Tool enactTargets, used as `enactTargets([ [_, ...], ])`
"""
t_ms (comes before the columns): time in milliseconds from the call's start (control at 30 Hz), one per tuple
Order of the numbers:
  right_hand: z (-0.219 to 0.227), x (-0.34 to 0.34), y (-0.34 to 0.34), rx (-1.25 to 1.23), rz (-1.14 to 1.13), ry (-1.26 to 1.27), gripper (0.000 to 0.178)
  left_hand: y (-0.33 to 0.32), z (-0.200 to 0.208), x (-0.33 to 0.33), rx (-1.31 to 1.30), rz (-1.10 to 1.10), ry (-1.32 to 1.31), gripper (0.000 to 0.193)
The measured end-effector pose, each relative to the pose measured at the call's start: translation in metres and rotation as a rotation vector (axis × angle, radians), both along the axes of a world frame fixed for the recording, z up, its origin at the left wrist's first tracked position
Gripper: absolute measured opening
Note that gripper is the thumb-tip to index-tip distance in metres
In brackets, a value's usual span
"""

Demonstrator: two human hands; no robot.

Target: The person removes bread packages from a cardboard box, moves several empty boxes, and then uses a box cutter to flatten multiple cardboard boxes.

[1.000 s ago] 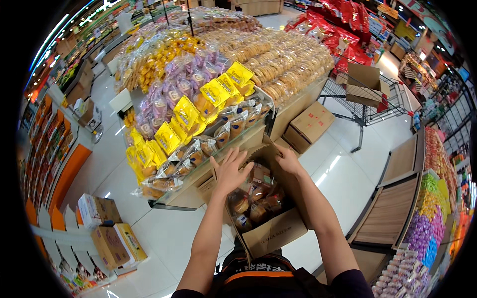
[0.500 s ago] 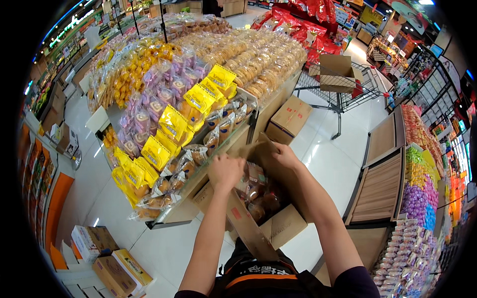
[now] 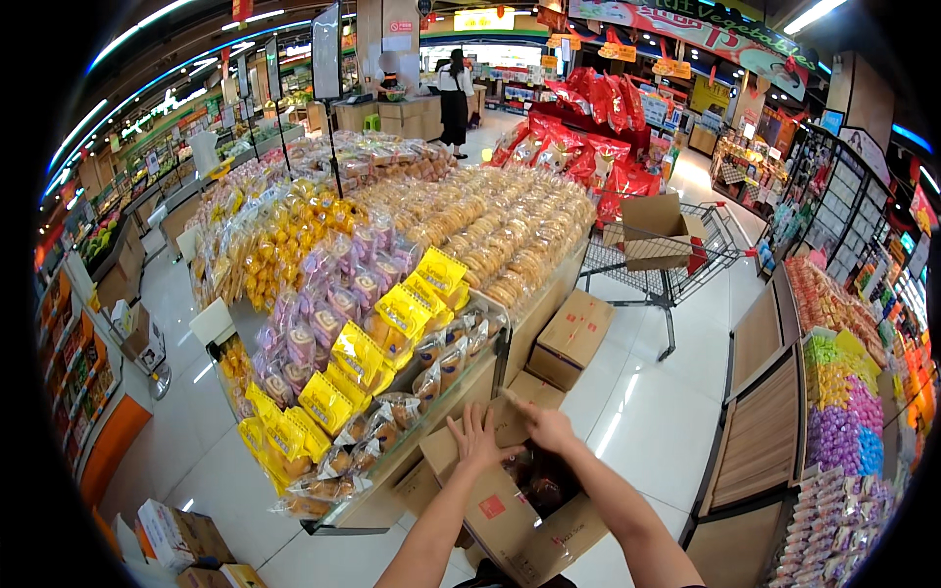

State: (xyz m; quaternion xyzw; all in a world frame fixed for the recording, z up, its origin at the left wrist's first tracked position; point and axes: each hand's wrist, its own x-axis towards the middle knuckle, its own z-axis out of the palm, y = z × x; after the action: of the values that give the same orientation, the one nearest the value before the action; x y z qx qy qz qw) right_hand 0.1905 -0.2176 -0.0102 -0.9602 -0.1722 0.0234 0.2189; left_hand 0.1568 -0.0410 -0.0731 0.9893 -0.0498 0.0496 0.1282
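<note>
An opened cardboard box (image 3: 495,529) stands in front of me, beside the low front panel of the bread display. Inside it, partly hidden by my arms and the flaps, lie dark wrapped packages (image 3: 551,485). My left hand (image 3: 477,438) rests open on the upper part of the box, its fingers spread over the cardboard. My right hand (image 3: 547,428) is closed at the edge of a far box flap (image 3: 511,423), though the exact hold is partly hidden.
Yellow bags (image 3: 363,355), wrapped rolls (image 3: 397,412) and packed pastries (image 3: 480,230) fill the sloping display. A closed carton (image 3: 571,338) stands beyond my box. A shopping cart (image 3: 676,284) carries an open carton (image 3: 649,220). Wooden-sided stands (image 3: 755,421) line the right. People (image 3: 454,103) are far off.
My left hand has gone from a closed grip to spread fingers on the cardboard. The right hand has shifted left and down with its flap. The view has tilted up.
</note>
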Motion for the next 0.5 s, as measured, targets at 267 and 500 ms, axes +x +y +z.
enactTargets([
  [267, -0.009, -0.016, 0.035, -0.011, 0.027, -0.175, 0.049, -0.011, 0.003, 0.007, 0.111, 0.052, 0.086, 0.085],
  [500, -0.001, 0.013, -0.012, 0.042, 0.141, -0.031, 0.050, 0.014, -0.005, 0.029, -0.200, 0.086, -0.041, 0.059],
])
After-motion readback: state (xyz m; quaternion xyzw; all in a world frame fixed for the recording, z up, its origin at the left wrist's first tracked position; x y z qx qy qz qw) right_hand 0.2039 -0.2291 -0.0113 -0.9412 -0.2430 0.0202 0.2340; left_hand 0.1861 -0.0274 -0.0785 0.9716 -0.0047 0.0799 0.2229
